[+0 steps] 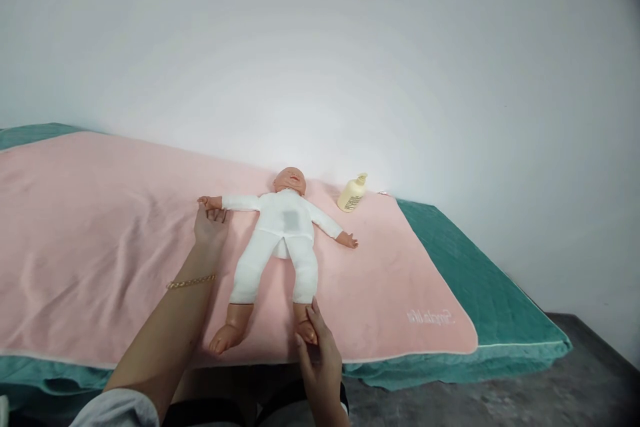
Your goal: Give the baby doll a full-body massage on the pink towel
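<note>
A baby doll (285,217) with a white cloth body lies on its back on a pink blanket (390,280), its arms stretched out to the sides and its legs toward me. My left hand (210,225) is closed around the doll's hand on the left side, thumb along it and fingers partly hidden underneath. At the near edge, my right hand (323,357) grips the doll's foot on the right, fingers along its outer side and thumb in front. The doll's other hand and other foot rest on the blanket, untouched.
A pale yellow pump bottle (351,195) stands, slightly tilted, on the blanket right of the doll's head. Beneath the blanket is a green-covered bed (465,280). A white wall (320,60) runs behind it, and grey floor (450,407) shows at the lower right.
</note>
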The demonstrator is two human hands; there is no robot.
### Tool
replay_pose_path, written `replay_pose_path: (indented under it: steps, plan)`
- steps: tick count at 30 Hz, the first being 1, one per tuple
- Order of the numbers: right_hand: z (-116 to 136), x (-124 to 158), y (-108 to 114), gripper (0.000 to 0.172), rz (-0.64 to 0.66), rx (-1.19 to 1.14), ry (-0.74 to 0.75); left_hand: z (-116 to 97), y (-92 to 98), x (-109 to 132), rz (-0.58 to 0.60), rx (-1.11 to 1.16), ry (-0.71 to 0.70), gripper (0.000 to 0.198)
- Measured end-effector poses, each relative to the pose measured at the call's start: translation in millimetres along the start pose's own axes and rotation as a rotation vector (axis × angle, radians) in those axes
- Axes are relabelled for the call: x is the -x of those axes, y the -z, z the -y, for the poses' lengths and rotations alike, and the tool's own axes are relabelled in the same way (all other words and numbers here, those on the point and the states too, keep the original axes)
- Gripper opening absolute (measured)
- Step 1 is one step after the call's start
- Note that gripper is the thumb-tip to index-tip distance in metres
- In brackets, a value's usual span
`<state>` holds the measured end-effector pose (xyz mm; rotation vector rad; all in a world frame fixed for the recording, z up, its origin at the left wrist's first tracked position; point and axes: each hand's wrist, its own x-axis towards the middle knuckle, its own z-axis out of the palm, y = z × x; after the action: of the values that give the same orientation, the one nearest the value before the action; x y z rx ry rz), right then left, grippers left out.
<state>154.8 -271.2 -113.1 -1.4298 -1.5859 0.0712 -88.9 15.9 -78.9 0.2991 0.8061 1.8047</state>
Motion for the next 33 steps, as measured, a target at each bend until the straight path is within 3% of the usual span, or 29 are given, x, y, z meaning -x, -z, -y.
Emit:
replay_pose_path:
  steps: [5, 11, 17, 22, 25, 29, 33]
  plan:
    - [2.4, -1.9, 0.6, 0.049, -0.010, 0.019, 0.032, -2.6, -6.4, 8.8, -0.096, 0.097, 0.025, 0.017]
    - [0.0, -0.8, -0.1, 0.049, -0.003, 0.023, 0.044, -8.9, -14.3, 23.2, -0.071, -0.010, -0.025, 0.024]
    - [5.6, -5.8, 5.4, 0.045, 0.019, -0.001, 0.005, -10.7, -26.6, 40.1, 0.067, -0.151, -0.195, 0.032]
    - [9.1, -20.5, 15.4, 0.044, -0.010, -0.031, -0.008, -8.7, -34.4, 54.0, 0.268, -0.314, -0.384, 0.037]
    - [8.6, -34.0, 18.2, 0.044, -0.021, -0.042, 0.004, -5.5, -35.8, 58.2, 0.363, -0.371, -0.392, 0.039]
    - [5.8, -56.3, 15.4, 0.043, -0.030, -0.059, 0.126, -1.6, -35.9, 61.0, 0.467, -0.504, -0.381, 0.042]
    - [4.9, -77.8, 10.2, 0.043, -0.026, -0.048, 0.187, 0.2, -35.6, 63.7, 0.549, -0.672, -0.460, 0.039]
